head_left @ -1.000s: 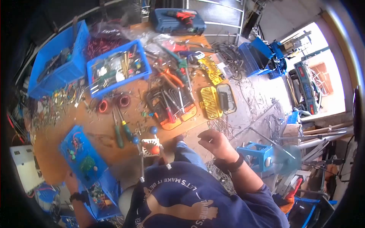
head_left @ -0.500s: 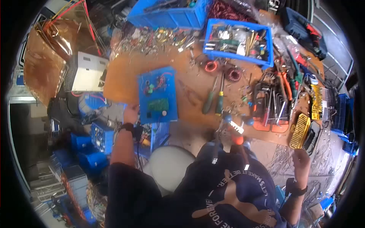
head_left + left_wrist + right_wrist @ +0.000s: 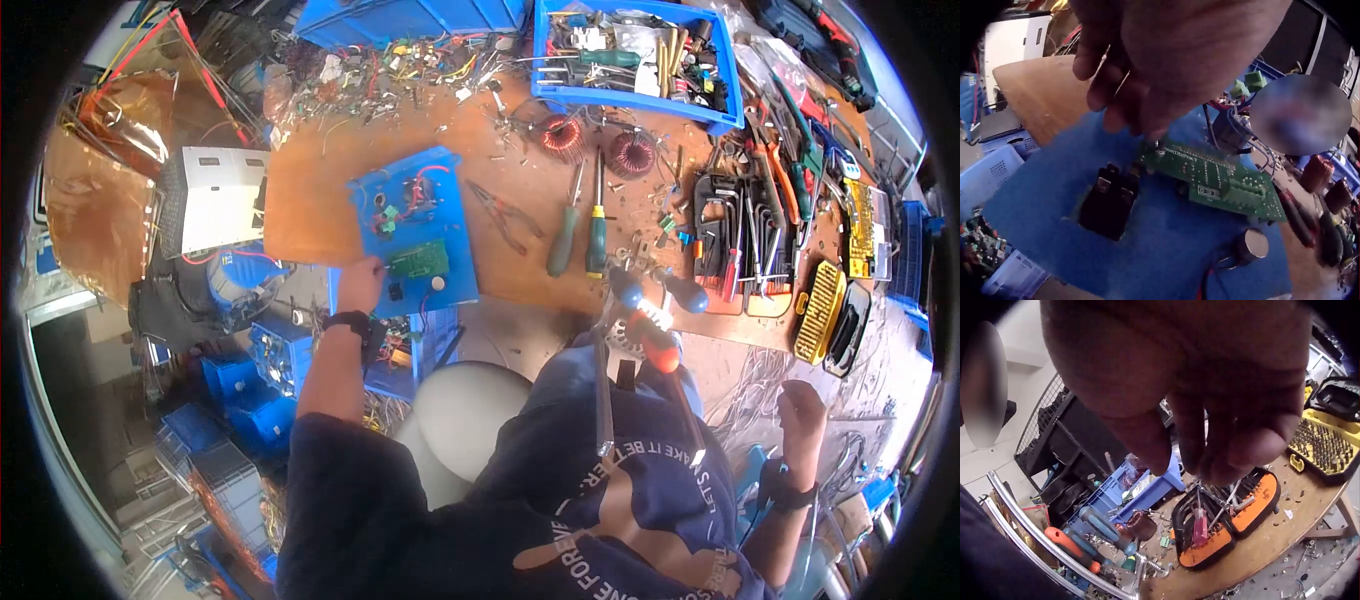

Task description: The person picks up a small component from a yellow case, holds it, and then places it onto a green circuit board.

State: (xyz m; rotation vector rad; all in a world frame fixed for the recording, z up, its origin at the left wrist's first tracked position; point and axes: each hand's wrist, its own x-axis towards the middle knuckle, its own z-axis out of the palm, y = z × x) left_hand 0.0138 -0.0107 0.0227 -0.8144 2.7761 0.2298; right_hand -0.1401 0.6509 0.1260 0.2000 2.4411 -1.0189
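Positioning of blue panel [image 3: 450, 215], centre left, is judged in hand. Left hand [image 3: 360, 283] is set at its near edge, fingertips [image 3: 1116, 115] bent onto green circuit board [image 3: 1210, 181]; a pinch cannot be confirmed. Right hand [image 3: 803, 410], lower right, is held loosely curled, empty. Steady support is called for next; pliers [image 3: 505, 218] lie close rightward.

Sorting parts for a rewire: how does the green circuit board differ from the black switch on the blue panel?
The green circuit board lies flat and long; the black switch is blocky, with its metal tabs up. The left hand is at the board's corner, not at the switch. Both sit on the blue panel.
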